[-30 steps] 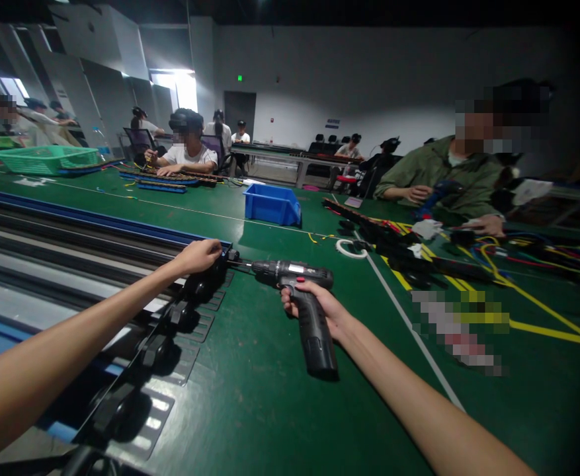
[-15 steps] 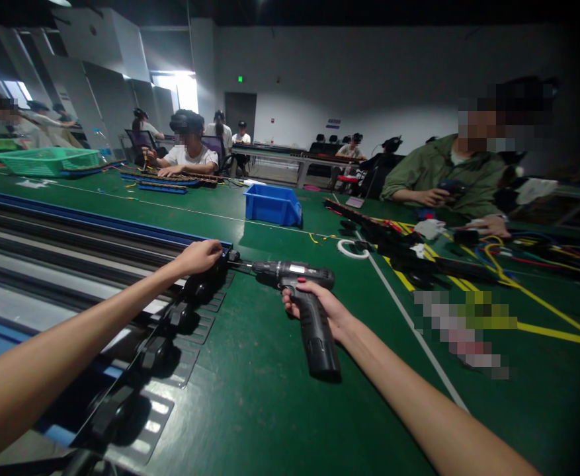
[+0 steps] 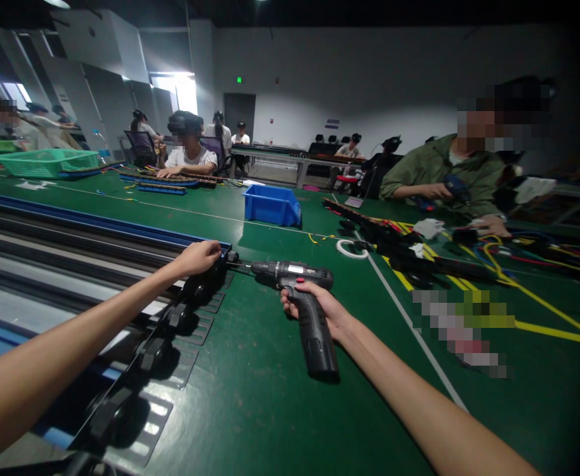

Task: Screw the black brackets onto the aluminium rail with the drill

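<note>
At the left, a long blue-edged assembly point(image 3: 71, 258) of black and silver strips is seen, its right end lined with black knobs point(image 3: 183, 317) and slotted plates point(image 3: 157, 419). At the far corner of that end the left hand point(image 3: 200, 256) is placed with curled fingers, though whether anything is pinched there cannot be told; just beside it, the bit point(image 3: 239, 266) of a black drill point(image 3: 294, 271) is pointed leftward over the green table point(image 3: 250, 396), below a blue bin point(image 3: 272, 206) set farther back. The drill's grip is wrapped by the closed right hand point(image 3: 328, 309), and beyond a white ring point(image 3: 352, 256) a blue drill point(image 3: 452, 190) is held by a co-worker point(image 3: 433, 165).
</note>
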Action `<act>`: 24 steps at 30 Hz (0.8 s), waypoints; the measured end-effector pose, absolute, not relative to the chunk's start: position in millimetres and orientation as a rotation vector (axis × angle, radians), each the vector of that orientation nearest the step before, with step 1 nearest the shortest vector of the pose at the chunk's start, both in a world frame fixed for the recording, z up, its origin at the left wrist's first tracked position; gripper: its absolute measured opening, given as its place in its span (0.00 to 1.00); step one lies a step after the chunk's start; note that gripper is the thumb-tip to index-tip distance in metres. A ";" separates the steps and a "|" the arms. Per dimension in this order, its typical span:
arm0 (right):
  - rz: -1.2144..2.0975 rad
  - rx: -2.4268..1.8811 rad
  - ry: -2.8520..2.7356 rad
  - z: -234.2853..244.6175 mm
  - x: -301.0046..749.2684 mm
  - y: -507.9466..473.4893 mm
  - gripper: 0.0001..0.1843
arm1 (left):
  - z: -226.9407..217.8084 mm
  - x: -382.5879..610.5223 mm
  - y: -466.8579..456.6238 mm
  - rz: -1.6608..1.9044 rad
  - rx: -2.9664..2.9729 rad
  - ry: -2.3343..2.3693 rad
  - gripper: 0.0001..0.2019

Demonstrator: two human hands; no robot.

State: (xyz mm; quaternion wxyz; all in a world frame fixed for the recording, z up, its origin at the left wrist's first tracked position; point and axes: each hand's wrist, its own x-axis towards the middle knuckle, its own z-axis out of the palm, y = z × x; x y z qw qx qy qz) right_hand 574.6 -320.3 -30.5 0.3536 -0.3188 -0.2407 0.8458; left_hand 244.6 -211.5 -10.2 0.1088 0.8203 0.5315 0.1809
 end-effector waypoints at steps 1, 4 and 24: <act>2.187 -0.828 -0.621 -31.5 575.1 -319.6 0.13 | -10.3 244.6 -211.3 0.531 2.411 1.565 0.14; 2.162 -0.829 -0.631 -34.6 575.9 -317.7 0.16 | -11.1 244.0 -210.6 0.533 2.419 1.563 0.14; 1.803 -0.720 -0.410 -29.8 583.2 -321.6 0.22 | 2.3 199.9 -212.9 0.444 2.498 1.687 0.24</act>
